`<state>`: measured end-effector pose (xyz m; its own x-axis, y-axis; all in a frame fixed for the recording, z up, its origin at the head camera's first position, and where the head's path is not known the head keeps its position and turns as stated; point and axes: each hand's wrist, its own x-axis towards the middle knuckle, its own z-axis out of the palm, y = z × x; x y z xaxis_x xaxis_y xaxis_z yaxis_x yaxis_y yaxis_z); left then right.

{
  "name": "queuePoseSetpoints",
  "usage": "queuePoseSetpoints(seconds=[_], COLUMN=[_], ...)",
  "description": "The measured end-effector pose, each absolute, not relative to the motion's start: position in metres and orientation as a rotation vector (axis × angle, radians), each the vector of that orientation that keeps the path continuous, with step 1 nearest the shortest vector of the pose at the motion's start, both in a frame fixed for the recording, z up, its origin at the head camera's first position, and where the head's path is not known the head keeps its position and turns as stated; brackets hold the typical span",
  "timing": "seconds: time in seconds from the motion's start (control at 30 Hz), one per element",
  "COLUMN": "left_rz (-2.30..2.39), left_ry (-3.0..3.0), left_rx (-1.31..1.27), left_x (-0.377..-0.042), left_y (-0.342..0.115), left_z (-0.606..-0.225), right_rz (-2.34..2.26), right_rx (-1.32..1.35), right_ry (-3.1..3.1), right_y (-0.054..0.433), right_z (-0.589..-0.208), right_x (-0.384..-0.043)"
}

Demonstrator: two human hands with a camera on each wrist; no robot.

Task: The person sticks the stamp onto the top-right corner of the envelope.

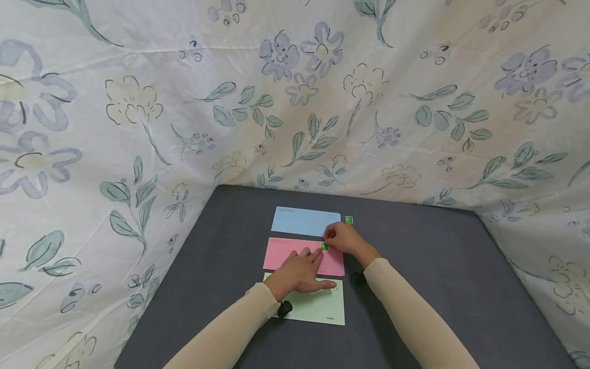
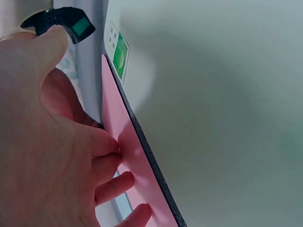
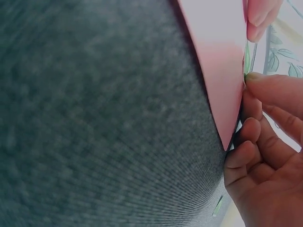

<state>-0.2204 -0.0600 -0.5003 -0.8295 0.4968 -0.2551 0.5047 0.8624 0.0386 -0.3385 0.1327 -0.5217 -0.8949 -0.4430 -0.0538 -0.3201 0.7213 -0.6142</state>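
A pink envelope lies in the middle of a column of three envelopes. My left hand rests on it with spread, fairly straight fingers, the thumb reaching out over the pale green envelope below. At the pink envelope's upper right corner, my right hand pinches a small green stamp by its edge between thumb and forefinger. The stamp overlaps the envelope in the head view. In the left wrist view, a green stamp sits on the pale green envelope, beside small printed squares.
Above the pink envelope lies a blue envelope. Another green stamp is on the dark grey table just right of it. Floral cloth hangs behind and along the sides. Each wrist carries a black device.
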Motion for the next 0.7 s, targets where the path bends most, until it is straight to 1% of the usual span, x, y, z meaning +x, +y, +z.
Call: queuePoseSetpoints(seconds=[0.43, 0.7], left_rz=[-0.047, -0.056], left_ry=[2.783, 2.782], left_rx=[0.76, 0.762], left_x=[-0.2192, -0.2198], left_y=[-0.0597, -0.0597], left_z=[-0.4996, -0.5007], right_rz=[-0.916, -0.933], right_rx=[-0.624, -0.584], right_ry=[2.732, 2.726], right_y=[0.1331, 0.1327], right_z=[-0.5233, -0.5231], right_x=[-0.3385, -0.3378])
